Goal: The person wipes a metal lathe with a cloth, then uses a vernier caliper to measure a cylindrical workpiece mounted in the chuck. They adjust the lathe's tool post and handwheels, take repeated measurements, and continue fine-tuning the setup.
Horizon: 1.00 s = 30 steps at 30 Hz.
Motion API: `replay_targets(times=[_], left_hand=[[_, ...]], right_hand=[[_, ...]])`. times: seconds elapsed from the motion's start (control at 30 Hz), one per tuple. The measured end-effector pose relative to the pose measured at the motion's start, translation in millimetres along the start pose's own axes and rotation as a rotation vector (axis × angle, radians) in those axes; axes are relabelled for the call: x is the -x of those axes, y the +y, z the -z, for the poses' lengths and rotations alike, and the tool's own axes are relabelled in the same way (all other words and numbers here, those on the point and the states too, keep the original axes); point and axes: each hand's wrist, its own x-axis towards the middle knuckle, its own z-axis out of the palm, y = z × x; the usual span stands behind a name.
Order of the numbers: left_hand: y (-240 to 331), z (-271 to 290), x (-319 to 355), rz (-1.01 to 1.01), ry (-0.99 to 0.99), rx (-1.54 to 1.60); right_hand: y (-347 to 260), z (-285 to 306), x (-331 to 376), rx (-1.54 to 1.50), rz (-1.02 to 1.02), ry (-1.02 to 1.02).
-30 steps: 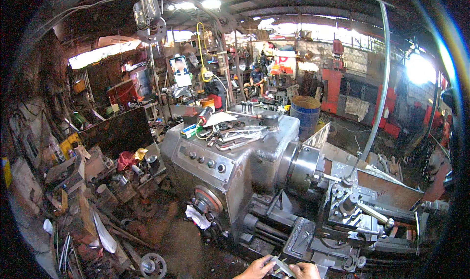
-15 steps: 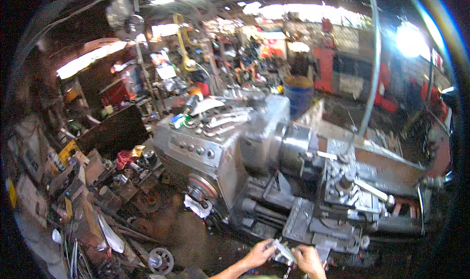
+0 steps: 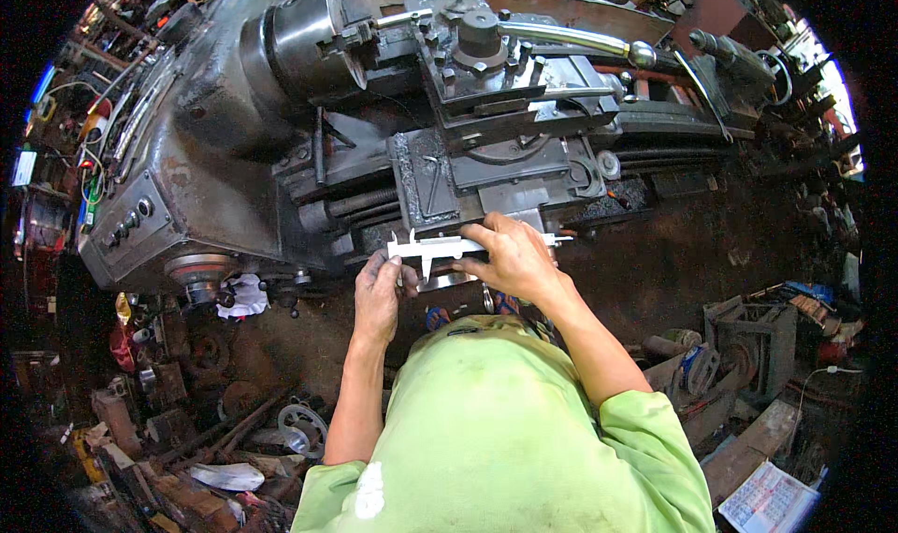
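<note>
Both of my hands hold a silver vernier caliper level in front of the lathe, above my green shirt. The fingers of my left hand pinch its jaw end, where the jaws point down and stand slightly apart. My right hand grips the beam farther right, and the thin end of the caliper sticks out past the fingers. A shiny metal piece shows just below the caliper; I cannot tell what it is or whether a hand touches it.
Ahead stands the lathe, with its chuck, tool post and chip-covered carriage. A long ball-ended lever juts right. Scrap and a spoked handwheel lie at lower left. A metal frame and a printed sheet are at lower right.
The view has tilted down and closer over the lathe. My hands now show mid-picture, no longer at the lower edge, and the blurred item between them is now plainly a caliper.
</note>
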Motion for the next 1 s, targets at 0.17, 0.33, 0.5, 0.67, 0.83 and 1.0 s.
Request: replay_targets(times=[0.17,0.33,0.5,0.67,0.83,1.0], left_hand=[[-10,1,-8,0.014,-0.036,0.020],[-17,2,-13,0.057,-0.032,0.059],[-17,3,-16,0.056,-0.040,0.020],[-17,2,-19,0.076,-0.040,0.048],[-16,1,-22,0.082,-0.029,0.068],[-17,2,-24,0.080,-0.048,0.068]], right_hand=[[11,-21,4,0.041,0.027,0.137],[19,-34,6,0.088,0.029,0.176],[21,-36,3,0.090,0.030,0.167],[22,-34,1,0.098,0.023,0.144],[22,-32,-2,0.104,0.017,0.134],[23,-32,-1,0.103,0.009,0.124]])
